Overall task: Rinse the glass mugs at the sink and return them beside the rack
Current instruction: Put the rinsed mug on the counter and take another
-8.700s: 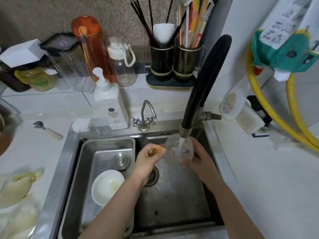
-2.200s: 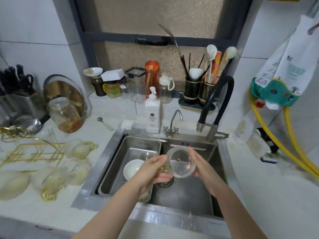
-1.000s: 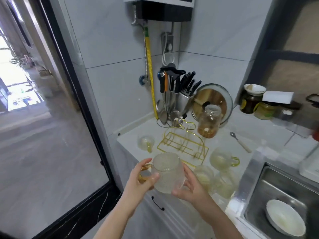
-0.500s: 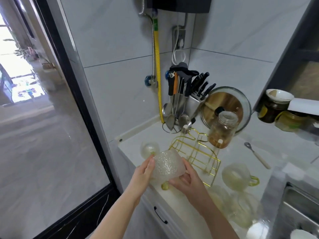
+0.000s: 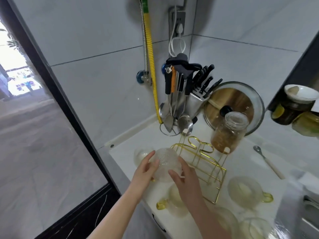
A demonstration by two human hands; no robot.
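Both hands cradle one textured glass mug (image 5: 163, 163), inverted, domed base up, low over the counter (image 5: 245, 149) near its left front edge. Left hand (image 5: 145, 171) lies against the mug's left wall with fingers nearly straight; right hand (image 5: 185, 178) cups the near right side, thumb laid on the glass, fingers loosely bent round it. Whether the rim already touches the counter cannot be told. Mug's axis is roughly vertical, mouth down. The gold wire rack (image 5: 203, 163) stands just right of it, close but apart; setting down likely means a short straight drop here. Another mug (image 5: 142, 153) sits just behind, a yellow-handled one (image 5: 174, 200) just in front, partly under the right wrist, so a tight gap. Glass is pebbled, bulbous, probably wet and slippery. Further mugs (image 5: 245, 190) lie right of the rack.
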